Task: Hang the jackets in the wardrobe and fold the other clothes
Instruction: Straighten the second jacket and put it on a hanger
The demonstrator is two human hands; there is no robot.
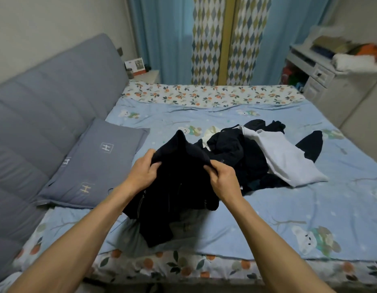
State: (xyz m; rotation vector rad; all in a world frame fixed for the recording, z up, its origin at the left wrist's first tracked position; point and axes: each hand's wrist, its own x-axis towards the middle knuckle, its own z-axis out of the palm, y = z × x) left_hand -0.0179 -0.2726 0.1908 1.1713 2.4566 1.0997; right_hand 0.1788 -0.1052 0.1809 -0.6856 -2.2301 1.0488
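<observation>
Two bare hands are up over the near edge of the bed [310,197], and both are gripping the same dark zip jacket [174,187]: the left hand [144,172] has its fingers curled into one shoulder, the right hand [222,176] pinches the other, so the collar stands up between them while the hem droops onto the light blue bear-print sheet [267,218]. One jacket is in hand; the rest lies in one heap of clothes [242,159] just behind it (I cannot count the dark pieces, they run into each other), with one pale grey garment [287,163] spread across its right side and a dark sleeve or leg sticking out beyond that. One grey pillow [96,163] leans at the left against the padded grey headboard [46,106]. Beyond the bed hang blue curtains [162,39] with a diamond-patterned panel, and one white desk [316,70] stacked with folded items stands at the right
</observation>
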